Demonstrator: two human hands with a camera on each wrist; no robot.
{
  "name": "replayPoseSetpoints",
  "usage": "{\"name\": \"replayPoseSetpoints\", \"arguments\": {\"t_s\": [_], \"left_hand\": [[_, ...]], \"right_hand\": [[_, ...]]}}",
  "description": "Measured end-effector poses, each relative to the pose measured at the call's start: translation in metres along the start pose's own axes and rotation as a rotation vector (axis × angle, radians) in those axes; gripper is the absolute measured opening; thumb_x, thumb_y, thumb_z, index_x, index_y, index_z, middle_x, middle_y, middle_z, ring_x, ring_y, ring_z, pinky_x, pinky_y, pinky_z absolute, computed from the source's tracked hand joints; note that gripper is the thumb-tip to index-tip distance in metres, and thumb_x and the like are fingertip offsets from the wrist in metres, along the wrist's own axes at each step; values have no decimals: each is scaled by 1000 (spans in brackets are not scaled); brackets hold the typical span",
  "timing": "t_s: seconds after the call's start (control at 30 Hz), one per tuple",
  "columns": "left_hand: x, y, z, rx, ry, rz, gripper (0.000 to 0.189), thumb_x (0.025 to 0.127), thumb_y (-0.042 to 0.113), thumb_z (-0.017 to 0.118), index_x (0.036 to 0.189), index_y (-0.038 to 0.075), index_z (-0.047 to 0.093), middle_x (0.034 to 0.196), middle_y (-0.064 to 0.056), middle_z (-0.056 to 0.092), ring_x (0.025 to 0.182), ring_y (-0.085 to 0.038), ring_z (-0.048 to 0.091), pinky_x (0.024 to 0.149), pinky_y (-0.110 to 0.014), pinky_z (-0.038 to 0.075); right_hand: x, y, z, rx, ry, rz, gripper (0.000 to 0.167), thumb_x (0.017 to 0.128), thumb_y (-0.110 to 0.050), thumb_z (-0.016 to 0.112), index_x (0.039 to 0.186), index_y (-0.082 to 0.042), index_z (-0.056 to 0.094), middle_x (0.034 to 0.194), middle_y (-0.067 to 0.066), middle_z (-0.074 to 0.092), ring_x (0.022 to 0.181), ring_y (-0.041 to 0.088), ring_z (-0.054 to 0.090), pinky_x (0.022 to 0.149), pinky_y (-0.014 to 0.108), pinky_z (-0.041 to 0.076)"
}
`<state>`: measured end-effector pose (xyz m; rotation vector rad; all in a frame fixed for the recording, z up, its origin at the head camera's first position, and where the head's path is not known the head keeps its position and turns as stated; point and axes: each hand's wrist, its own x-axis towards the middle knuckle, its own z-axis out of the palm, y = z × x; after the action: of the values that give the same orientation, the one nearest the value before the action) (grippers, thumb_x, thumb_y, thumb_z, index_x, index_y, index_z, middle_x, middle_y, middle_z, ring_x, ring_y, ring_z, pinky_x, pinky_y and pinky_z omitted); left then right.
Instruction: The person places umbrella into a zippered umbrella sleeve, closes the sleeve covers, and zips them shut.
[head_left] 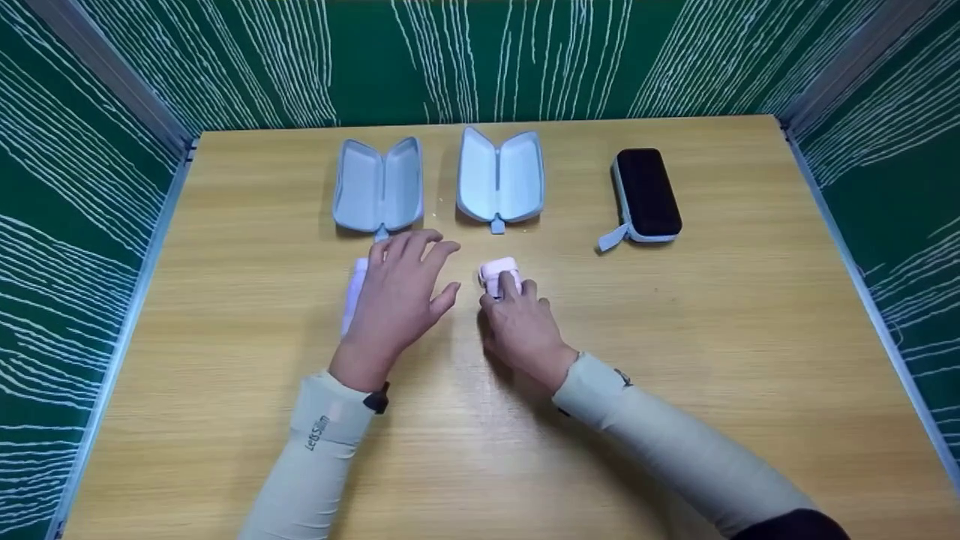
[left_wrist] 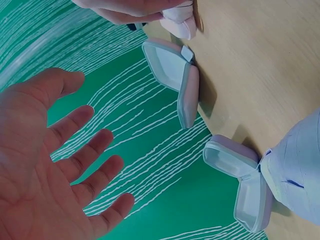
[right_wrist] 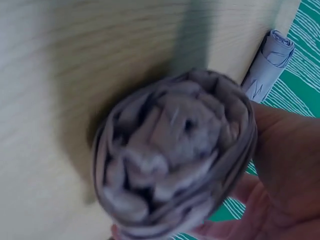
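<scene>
My right hand [head_left: 525, 326] grips a small folded umbrella [head_left: 501, 268], with its pale pink end poking out past the fingers. Close up in the right wrist view, the rolled fabric layers of that umbrella [right_wrist: 170, 150] face the camera. My left hand [head_left: 397, 289] hovers with fingers spread and holds nothing; its palm shows bare in the left wrist view. Partly hidden under it, a lilac folded umbrella [head_left: 355, 296] lies on the table. Beyond the hands, two light blue hard cases, a left one [head_left: 360, 187] and a right one [head_left: 520, 176], lie unzipped and spread wide.
At the back right lies a closed case [head_left: 649, 195] with a dark top, light blue sides and a pull tab [head_left: 613, 238]. Green walls with white streaks [head_left: 375, 67] rise behind and beside the wooden table [head_left: 750, 337].
</scene>
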<state>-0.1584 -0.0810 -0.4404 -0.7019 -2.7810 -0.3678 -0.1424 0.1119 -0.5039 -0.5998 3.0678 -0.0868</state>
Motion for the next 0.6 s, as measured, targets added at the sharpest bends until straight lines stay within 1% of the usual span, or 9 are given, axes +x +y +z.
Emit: {"name": "replayPoseSetpoints", "arguments": {"t_s": [0.07,0.1,0.27,0.33,0.43,0.6], "left_hand": [[0,0,1,-6,4,4,47,95,35,72,137,16,63,139,-10,58,131,-33,51,109,-56,34],[-1,-1,1,-6,-5,1,48,95,36,72,137,16,62,139,-9,57,132,-33,50,109,-56,34],[-1,-4,2,-2,-45,-17,53,93,43,73,138,17,62,141,-9,56,133,-33,48,110,-56,32],[-1,-6,1,3,-52,-29,55,92,45,73,138,17,61,142,-9,55,134,-33,48,111,-56,32],[-2,-9,1,17,-52,-49,59,91,48,73,140,17,61,144,-10,55,134,-34,47,111,-57,31],[-2,-14,1,33,-46,-84,67,89,54,73,143,17,59,147,-11,52,135,-36,45,112,-59,28]], "right_hand": [[-1,2,1,1,29,-11,28,96,-26,69,116,-6,69,126,24,52,102,47,56,65,53,57],[-1,4,2,4,33,-11,28,96,-25,69,117,-6,69,127,25,52,103,47,56,66,54,57],[1,10,-3,28,2,9,31,98,-25,68,123,-7,71,133,24,52,110,48,55,75,57,56],[2,13,-10,46,-7,14,33,98,-26,69,125,-7,71,134,24,52,113,49,54,79,58,56],[5,19,-24,78,5,7,40,95,-25,74,130,-8,69,136,25,51,115,50,52,81,60,55],[17,33,-48,125,96,-18,48,86,-18,83,130,-6,68,140,29,49,114,54,53,81,61,55]]}}
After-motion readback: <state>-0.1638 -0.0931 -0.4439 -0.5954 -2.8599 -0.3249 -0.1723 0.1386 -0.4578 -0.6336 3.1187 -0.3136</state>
